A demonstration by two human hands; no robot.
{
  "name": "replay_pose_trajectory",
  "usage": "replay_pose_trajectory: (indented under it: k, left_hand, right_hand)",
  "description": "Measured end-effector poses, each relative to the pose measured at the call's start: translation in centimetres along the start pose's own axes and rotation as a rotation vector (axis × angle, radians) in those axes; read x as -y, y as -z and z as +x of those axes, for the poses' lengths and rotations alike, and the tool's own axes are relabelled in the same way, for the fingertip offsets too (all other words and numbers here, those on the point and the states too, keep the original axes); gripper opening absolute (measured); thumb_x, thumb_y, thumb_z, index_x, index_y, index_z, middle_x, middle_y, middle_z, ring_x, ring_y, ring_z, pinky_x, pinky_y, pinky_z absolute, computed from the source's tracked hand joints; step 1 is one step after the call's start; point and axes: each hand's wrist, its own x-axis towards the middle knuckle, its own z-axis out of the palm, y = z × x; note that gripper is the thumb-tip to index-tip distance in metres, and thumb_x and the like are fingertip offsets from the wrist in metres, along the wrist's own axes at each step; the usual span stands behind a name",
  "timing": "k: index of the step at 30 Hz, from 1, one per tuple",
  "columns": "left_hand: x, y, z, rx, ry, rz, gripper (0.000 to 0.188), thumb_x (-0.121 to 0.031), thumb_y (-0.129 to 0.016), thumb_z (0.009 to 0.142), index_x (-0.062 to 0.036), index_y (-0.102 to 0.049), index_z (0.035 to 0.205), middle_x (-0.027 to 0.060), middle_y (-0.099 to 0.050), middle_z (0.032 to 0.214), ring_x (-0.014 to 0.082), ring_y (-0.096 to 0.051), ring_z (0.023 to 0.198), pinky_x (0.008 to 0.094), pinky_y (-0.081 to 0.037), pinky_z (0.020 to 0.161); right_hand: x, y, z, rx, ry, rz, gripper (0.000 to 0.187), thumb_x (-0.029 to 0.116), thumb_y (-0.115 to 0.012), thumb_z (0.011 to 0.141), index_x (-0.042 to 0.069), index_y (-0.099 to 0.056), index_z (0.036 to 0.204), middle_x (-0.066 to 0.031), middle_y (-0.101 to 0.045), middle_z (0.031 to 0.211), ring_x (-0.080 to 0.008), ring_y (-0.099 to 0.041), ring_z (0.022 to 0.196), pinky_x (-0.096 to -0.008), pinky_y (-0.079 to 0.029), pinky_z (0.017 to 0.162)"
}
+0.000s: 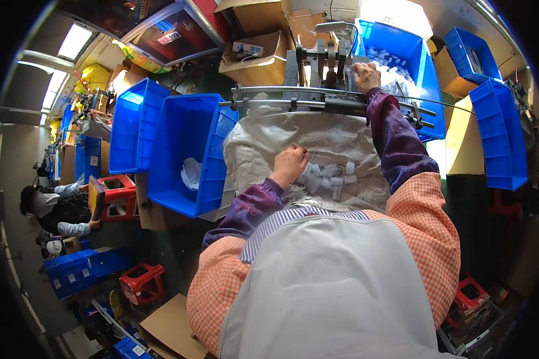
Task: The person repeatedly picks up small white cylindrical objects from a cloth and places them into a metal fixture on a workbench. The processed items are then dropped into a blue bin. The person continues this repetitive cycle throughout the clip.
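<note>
Cloth (251, 139), beige and rumpled, spreads before the worker, and a loose cluster of small, white, ribbed pieces (336, 181) lies on it. From where I stand, the left hand (290, 165) is just above the cloth at the left edge of that cluster, thumb and fingers drawn close together; a thin, pale sliver shows by the fingertips, though I can't tell whether it is pinched. The right hand (366, 78) is stretched far forward, fingers curled, at the right side of a dark metal bench machine (326, 60) (what those fingers grip, if anything, I can't make out). Silvery and black horizontal rails (275, 90) run between the machine and the cloth. Just beyond the right hand sits a deep blue plastic bin (430, 90) with a heap of whitish, translucent pieces (395, 75) in it. To the left of the cloth, another blue plastic tub (212, 170) contains a crumpled clear bag (191, 173). The worker wears shiny purple oversleeves (395, 134) and a plain grey apron (335, 287); well off to the left, a co-worker (66, 208) is near a red plastic stool (120, 194).
</note>
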Motion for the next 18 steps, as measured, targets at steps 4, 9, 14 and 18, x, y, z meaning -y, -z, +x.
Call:
replay_pose_trajectory:
  k: [4, 9, 14, 18]
  left_hand:
    - [0.1, 0.1, -0.2, 0.029, 0.016, 0.002, 0.019, -0.026, -0.055, 0.082, -0.0109, -0.065, 0.089, 0.0134, -0.061, 0.088, 0.0326, -0.06, 0.079, 0.0397, -0.048, 0.069]
    - [0.1, 0.1, -0.2, 0.02, -0.003, 0.014, 0.02, -0.027, -0.053, 0.082, -0.0106, -0.065, 0.087, 0.0129, -0.061, 0.086, 0.0323, -0.06, 0.078, 0.0408, -0.049, 0.068]
    - [-0.3, 0.4, -0.1, 0.018, -0.01, -0.013, 0.022, -0.022, -0.051, 0.079, -0.0063, -0.06, 0.091, 0.0146, -0.061, 0.087, 0.0327, -0.06, 0.079, 0.0416, -0.048, 0.07]
    - [0.0, 0.4, 0.2, 0.013, 0.019, -0.079, 0.023, -0.017, -0.05, 0.076, -0.0039, -0.055, 0.095, 0.0169, -0.06, 0.089, 0.0332, -0.059, 0.083, 0.0413, -0.047, 0.073]
  right_hand:
    - [0.0, -0.3, 0.2, 0.007, 0.009, 0.053, 0.015, 0.02, -0.058, 0.078, 0.014, -0.06, 0.091, -0.0025, -0.062, 0.095, -0.0248, -0.054, 0.096, -0.0391, -0.041, 0.079]
    - [-0.2, -0.4, 0.6, 0.052, 0.007, 0.119, 0.018, 0.023, -0.058, 0.078, 0.016, -0.061, 0.095, -0.0026, -0.063, 0.096, -0.0239, -0.054, 0.097, -0.0383, -0.04, 0.081]
    - [1.0, 0.6, 0.8, 0.133, -0.158, -0.018, 0.022, 0.027, -0.057, 0.079, 0.019, -0.061, 0.099, -0.002, -0.063, 0.098, -0.0229, -0.053, 0.1, -0.0401, -0.036, 0.086]
    - [-0.5, 0.6, -0.7, 0.086, -0.227, -0.122, 0.027, 0.034, -0.054, 0.079, 0.019, -0.062, 0.101, -0.0027, -0.059, 0.107, -0.0233, -0.047, 0.107, -0.0425, -0.031, 0.091]
